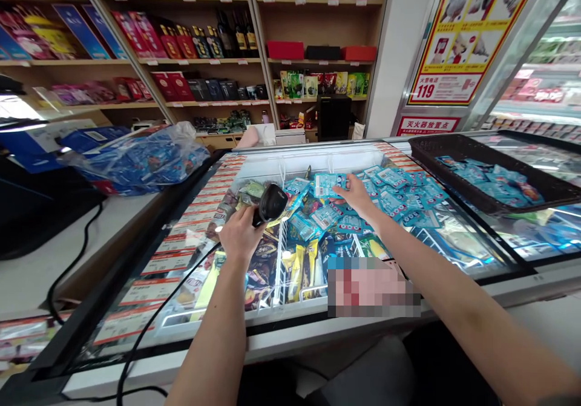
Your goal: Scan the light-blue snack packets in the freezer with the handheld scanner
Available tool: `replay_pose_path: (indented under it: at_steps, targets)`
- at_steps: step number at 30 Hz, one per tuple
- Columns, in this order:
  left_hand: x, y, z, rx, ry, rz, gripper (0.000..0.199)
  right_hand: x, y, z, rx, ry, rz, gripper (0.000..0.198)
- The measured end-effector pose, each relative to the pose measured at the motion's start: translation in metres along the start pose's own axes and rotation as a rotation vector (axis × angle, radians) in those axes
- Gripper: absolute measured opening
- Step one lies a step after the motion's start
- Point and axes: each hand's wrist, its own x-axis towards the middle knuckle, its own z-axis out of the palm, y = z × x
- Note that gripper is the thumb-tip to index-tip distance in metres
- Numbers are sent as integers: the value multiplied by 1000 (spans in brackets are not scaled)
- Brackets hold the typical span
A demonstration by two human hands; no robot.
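Note:
My left hand is wrapped round the handle of a black corded barcode scanner, held above the glass-topped freezer. To its right, my right hand pinches a small blue snack packet by its right edge. A barcode label shows on the packet's left part, and the scanner head is a short way to its left. Many similar blue packets lie in a loose heap on the glass, beneath and beyond my right hand. A black cable trails from the scanner down to the lower left.
A dark plastic tray with more blue packets stands on the right. On the left counter lies a clear bag full of blue packets. Wrapped ice creams show through the freezer glass. Stocked shelves stand behind.

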Motion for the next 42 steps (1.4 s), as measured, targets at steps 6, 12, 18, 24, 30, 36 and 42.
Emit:
replay_pose_path:
  at_steps: [6, 12, 18, 24, 30, 36, 42]
  targets:
    - [-2, 26, -1, -45, -16, 125, 35, -21, 3, -38, -220, 248, -146, 30]
    - [0, 55, 0, -123, -106, 243, 33, -29, 12, -47, -297, 310, -132, 28]
    - [21, 78, -6, -126, -147, 299, 32, -21, 24, -52, -296, 308, -135, 20]
    - [32, 96, 0, -131, -158, 341, 35, -16, 35, -55, -182, 308, -77, 21]
    - [21, 96, 15, -120, -161, 325, 32, -14, 38, -53, -229, 333, -87, 20]
    - [19, 91, 16, -125, -133, 313, 32, -14, 40, -51, -272, 344, -87, 20]
    - [17, 93, 12, -117, -167, 316, 33, -15, 41, -50, -264, 306, -99, 23]
